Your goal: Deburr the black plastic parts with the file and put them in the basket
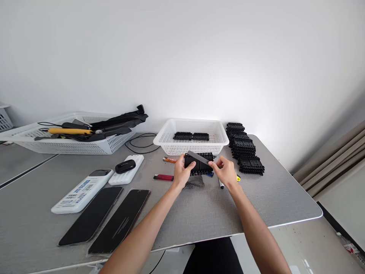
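Observation:
My left hand (pixel 183 171) is closed around the left end of a black plastic part (pixel 196 166) with toothed edges, held just above the table. In my right hand (pixel 224 170) a flat dark grey strip (pixel 198 156) is pinched between thumb and fingers. The strip lies slantwise across the face of the black part; whether it touches the surface I cannot tell. Below my hands lies a dark scrap (pixel 194 182) on the table. A red lighter (pixel 163 177) and an orange lighter (pixel 169 160) are left of my left hand. A marker (pixel 221 184) is partly hidden under my right hand.
A white basket (pixel 191 149) holding two black parts stands behind my hands. Stacks of similar black parts (pixel 243 146) are at right. At left are a larger basket (pixel 94 146) with tools and strips, power banks (pixel 82 192), a black case (pixel 125 166) and two phones (pixel 121 224).

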Demonstrator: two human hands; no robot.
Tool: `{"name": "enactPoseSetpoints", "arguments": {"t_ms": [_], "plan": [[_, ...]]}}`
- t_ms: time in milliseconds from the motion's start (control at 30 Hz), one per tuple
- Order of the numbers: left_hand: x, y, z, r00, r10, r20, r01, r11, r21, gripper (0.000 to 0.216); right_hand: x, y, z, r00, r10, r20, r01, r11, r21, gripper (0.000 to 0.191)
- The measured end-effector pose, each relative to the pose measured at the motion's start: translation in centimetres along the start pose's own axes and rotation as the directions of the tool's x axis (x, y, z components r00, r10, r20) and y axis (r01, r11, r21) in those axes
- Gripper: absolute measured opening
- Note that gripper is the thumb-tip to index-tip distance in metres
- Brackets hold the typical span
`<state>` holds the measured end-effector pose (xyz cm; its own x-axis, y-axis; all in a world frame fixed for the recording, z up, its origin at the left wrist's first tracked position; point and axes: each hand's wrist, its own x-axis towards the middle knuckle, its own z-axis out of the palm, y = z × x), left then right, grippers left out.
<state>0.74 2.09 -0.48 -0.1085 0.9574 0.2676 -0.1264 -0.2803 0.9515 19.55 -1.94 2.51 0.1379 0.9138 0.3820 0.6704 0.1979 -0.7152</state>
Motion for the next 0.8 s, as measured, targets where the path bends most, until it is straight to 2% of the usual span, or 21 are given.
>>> {"name": "enactPoseSetpoints", "arguments": {"t_ms": [133,367,567,733,800], "plan": [[-0.1,-0.1,0.2,1.000,0.021,-0.002,-0.021,1.000,0.001,0.044,-0.3,-0.4,0.6,0.998,0.025,0.056,-0.022,0.999,-0.042,0.048],[0.4,-0.3,-0.5,0.996,-0.025,-0.085,0.024,1.000,-0.013,0.046,0.5,0.9,-1.0,0.997,0.062,-0.052,-0.063,0.998,-0.023,0.050],[0.4,0.4,-0.5,0.999,-0.019,-0.034,0.017,0.998,-0.064,0.042,0.3,0.6,-0.3,1.000,0.024,0.019,-0.023,0.999,-0.030,0.050],[0.6,0.7,-0.7,0.998,-0.008,-0.062,0.004,0.998,-0.056,0.042,0.8,1.4,-1.4,0.991,0.093,-0.098,-0.097,0.994,-0.041,0.051],[0.5,0.8,-0.7,0.998,-0.018,-0.061,0.016,0.999,-0.047,0.043,0.8,1.4,-1.4,0.990,0.087,-0.107,-0.090,0.996,-0.021,0.052]]}}
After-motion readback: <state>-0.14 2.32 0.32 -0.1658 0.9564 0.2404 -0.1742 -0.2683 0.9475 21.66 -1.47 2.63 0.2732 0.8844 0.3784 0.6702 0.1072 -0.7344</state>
